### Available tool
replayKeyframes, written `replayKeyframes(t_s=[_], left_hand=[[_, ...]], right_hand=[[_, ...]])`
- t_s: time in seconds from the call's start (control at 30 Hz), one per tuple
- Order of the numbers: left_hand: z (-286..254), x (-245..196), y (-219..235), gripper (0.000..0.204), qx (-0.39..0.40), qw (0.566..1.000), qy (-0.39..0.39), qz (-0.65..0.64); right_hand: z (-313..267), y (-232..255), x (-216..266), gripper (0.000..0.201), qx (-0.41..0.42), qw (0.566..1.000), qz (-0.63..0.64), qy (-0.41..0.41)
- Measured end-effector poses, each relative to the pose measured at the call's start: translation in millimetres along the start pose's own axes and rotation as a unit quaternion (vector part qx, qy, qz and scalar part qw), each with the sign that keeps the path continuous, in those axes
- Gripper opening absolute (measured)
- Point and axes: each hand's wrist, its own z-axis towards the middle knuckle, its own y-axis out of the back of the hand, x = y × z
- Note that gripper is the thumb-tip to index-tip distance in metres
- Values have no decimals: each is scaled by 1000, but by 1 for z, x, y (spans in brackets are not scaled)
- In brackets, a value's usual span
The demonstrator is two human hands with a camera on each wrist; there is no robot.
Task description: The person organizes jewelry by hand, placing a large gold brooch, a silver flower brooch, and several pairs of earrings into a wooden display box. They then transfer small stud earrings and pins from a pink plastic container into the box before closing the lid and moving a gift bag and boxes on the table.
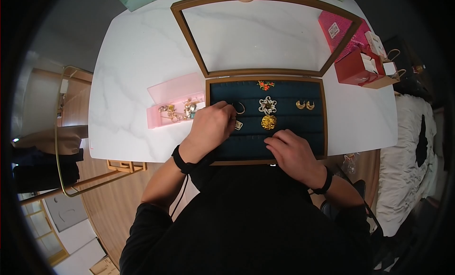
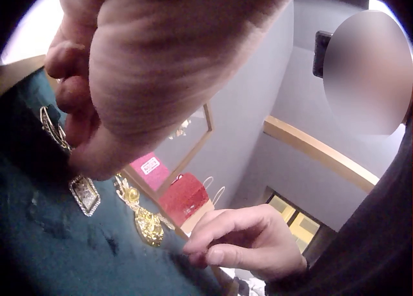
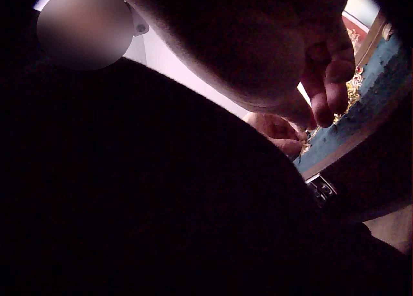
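Observation:
My left hand (image 1: 212, 125) is over the left side of a jewelry case (image 1: 265, 154) lined with dark teal padding. Its bent fingertips are right beside a silver hoop earring (image 1: 242, 108), and the thumb is close to a rectangular sparkling earring (image 2: 85, 196). I cannot tell whether the fingertips pinch anything. Loosely bent and holding nothing, my right hand (image 1: 295, 155) hovers at the case's front right. Near it sits a gold flower brooch (image 1: 268, 122). Behind that are a white flower brooch (image 1: 268, 105), a red-orange brooch (image 1: 266, 85) and two gold earrings (image 1: 305, 105).
The case's glass lid (image 1: 195, 43) stands raised behind it. Left of the case, a pink box (image 1: 152, 119) holds several jewelry pieces. Red box (image 1: 348, 69) and pink package (image 1: 332, 20) lie at the back right of the white marbled table (image 1: 128, 62).

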Motion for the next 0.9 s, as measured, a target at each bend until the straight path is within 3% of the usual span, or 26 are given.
replayKeyframes(t_s=[0.9], left_hand=[[-13, 6, 10, 10, 13, 1000, 20, 3]], right_hand=[[-1, -5, -1, 16, -1, 1000, 1, 19]])
